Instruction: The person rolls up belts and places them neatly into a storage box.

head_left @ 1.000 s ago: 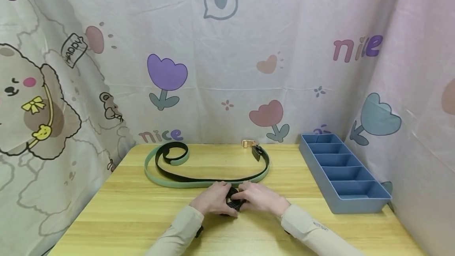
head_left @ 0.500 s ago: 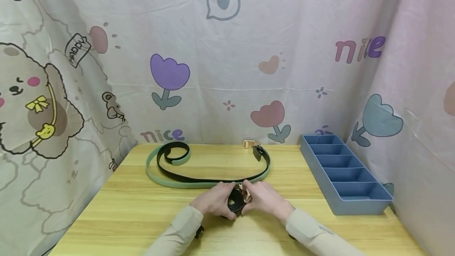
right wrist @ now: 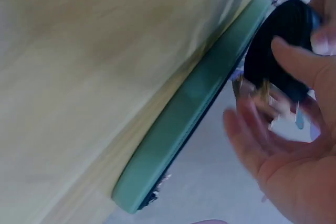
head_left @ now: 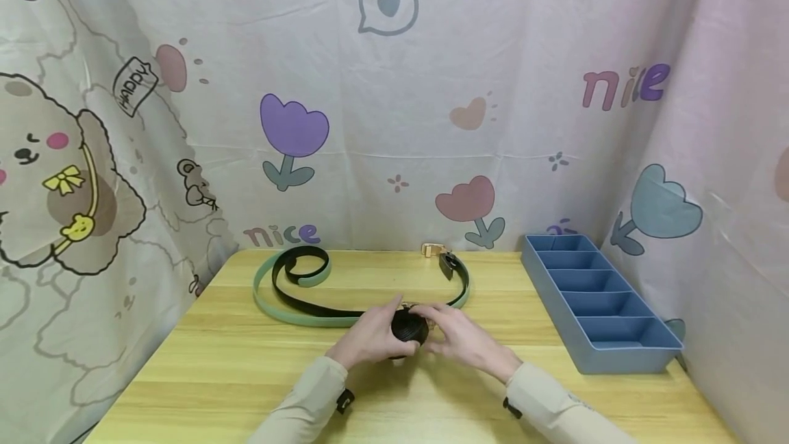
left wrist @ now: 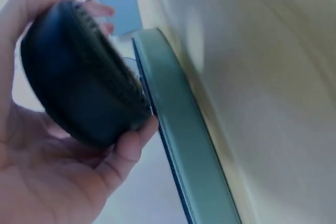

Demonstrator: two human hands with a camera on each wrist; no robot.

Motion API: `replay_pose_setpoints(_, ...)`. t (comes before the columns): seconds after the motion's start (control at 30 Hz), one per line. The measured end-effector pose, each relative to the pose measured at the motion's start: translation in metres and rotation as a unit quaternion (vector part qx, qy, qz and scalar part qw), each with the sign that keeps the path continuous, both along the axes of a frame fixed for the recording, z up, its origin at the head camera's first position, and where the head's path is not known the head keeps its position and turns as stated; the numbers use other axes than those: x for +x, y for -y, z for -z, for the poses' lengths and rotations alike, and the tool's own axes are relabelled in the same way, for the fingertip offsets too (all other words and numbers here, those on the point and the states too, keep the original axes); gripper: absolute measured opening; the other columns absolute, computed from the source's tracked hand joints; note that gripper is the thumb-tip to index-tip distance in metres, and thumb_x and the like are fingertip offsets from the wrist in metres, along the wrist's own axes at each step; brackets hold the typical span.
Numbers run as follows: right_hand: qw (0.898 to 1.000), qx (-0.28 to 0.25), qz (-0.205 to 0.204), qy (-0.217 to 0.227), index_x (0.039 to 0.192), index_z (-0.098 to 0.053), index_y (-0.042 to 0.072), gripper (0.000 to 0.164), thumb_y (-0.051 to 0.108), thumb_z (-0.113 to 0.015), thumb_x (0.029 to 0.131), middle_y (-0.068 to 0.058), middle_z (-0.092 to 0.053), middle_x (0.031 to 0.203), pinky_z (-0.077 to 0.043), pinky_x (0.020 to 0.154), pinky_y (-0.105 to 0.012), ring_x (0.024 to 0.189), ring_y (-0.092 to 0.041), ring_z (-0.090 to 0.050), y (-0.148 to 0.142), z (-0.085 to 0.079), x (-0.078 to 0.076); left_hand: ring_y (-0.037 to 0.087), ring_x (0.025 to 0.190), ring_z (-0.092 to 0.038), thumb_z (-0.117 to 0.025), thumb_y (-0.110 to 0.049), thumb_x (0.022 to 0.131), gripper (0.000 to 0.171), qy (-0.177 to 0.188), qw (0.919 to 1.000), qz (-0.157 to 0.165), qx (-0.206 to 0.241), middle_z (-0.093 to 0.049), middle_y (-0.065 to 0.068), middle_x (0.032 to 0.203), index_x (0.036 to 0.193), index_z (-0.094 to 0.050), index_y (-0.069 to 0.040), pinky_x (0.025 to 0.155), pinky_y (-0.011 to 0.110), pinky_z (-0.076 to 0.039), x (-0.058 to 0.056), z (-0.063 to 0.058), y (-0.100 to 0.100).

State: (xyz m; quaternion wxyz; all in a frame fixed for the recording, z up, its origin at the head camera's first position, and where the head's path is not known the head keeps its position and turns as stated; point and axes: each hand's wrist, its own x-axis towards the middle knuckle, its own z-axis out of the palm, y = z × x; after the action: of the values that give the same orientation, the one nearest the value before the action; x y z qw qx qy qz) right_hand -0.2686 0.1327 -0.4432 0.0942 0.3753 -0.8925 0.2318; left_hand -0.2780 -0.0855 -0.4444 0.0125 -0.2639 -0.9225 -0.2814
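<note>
A black belt [head_left: 409,327], rolled into a tight coil, is lifted off the table and tilted on edge. My left hand [head_left: 371,336] grips the coil from its left side; in the left wrist view, thumb and fingers wrap its smooth outer band. On the coil's right side, my right hand [head_left: 464,340] curves its fingers round the gold buckle [right wrist: 265,94], with one digit across the coil in the right wrist view. The buckle is blurred and partly hidden by fingers. Just behind both hands lies a long green belt [head_left: 308,321] with a black inner side.
The green belt stands on edge, its left end curled and its gold buckle [head_left: 434,249] at the table's back edge. A blue-grey compartment box [head_left: 582,334] stands at the right of the wooden table [head_left: 203,375]. A printed curtain [head_left: 370,88] hangs behind.
The coiled belt has risen from the table and tipped, now showing its outer side. Both hands have moved slightly away from the body with it; the right hand has shifted a little to the right.
</note>
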Motion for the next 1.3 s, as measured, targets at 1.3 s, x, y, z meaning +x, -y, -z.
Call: replay_pose_setpoints(1.3,0.988,0.061,-0.034,-0.140,0.124,-0.062,0.020,0.041,0.015,-0.076,0.086,0.000,-0.059,0.123,-0.049,0.096,-0.040,0.115,-0.017,-0.057,-0.026,-0.019,-0.014,0.017,0.097,-0.060,-0.069,-0.053,0.079,0.095,0.120,0.9841,-0.002,0.131,-0.064,0.010,0.116,0.154,-0.027,-0.013,0.087,0.040,-0.048,-0.012,-0.010,-0.029)
